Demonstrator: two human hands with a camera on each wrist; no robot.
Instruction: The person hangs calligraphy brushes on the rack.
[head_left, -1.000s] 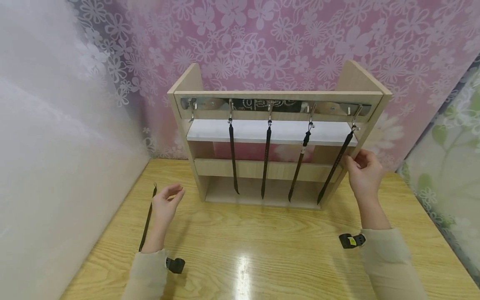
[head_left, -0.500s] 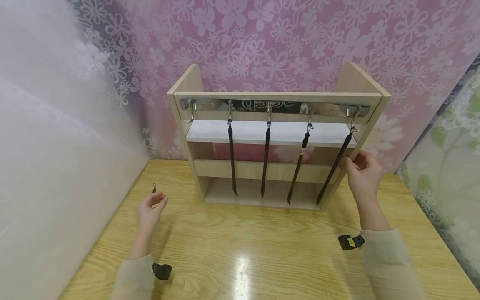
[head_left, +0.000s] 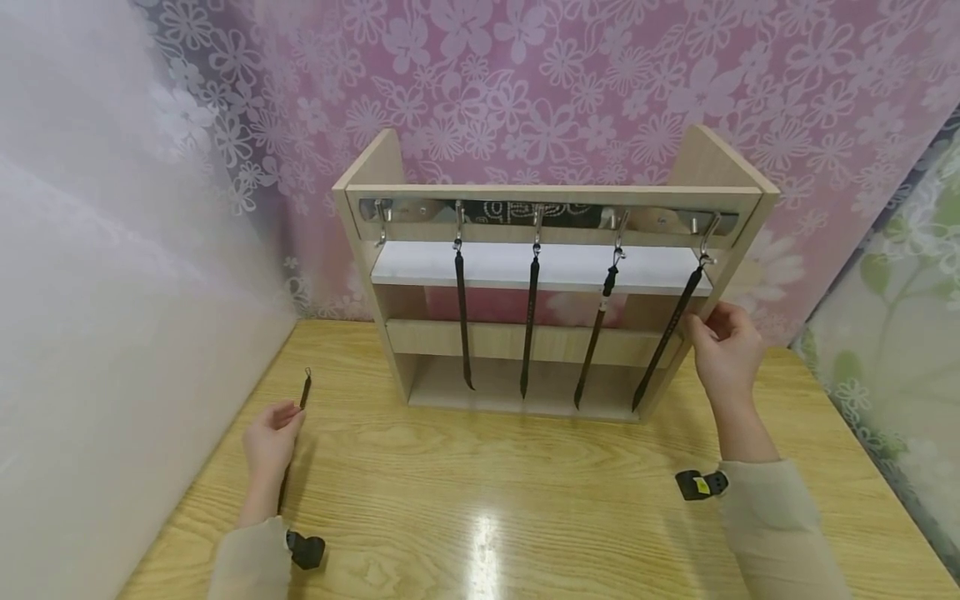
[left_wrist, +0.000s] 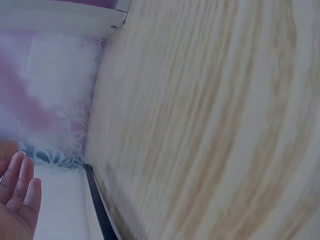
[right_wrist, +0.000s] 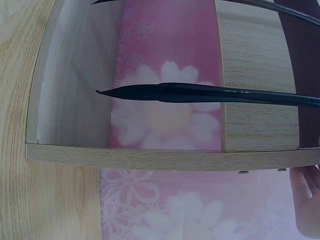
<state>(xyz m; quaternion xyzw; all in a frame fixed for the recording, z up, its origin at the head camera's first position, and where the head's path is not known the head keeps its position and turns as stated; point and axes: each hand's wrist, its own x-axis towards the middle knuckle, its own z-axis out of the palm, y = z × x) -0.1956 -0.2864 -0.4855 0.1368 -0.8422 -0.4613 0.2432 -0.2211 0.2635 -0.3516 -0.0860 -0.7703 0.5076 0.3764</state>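
A dark calligraphy brush (head_left: 306, 390) with a hanging loop lies on the table at the left. My left hand (head_left: 270, 446) hovers over its shaft, fingers loosely bent, hiding part of it. In the left wrist view the fingers (left_wrist: 30, 195) stand apart from the brush (left_wrist: 101, 207) and hold nothing. My right hand (head_left: 729, 354) grips the right side panel of a light wooden rack (head_left: 652, 336), thumb at the front edge. Several calligraphy brushes (head_left: 531, 321) hang by loops from the rack's hooks; the leftmost hook (head_left: 381, 225) bears none. One hanging brush (right_wrist: 190, 93) crosses the right wrist view.
The rack has a white shelf (head_left: 420, 265) and a metal hook strip (head_left: 420, 212). It stands on a wood-grain table (head_left: 450, 483) before a pink floral backdrop (head_left: 525, 100). A pale wall (head_left: 135, 292) runs close along the left side.
My left hand has moved left and toward me, from beside the rack to over the brush on the table. My right hand keeps its grip on the rack.
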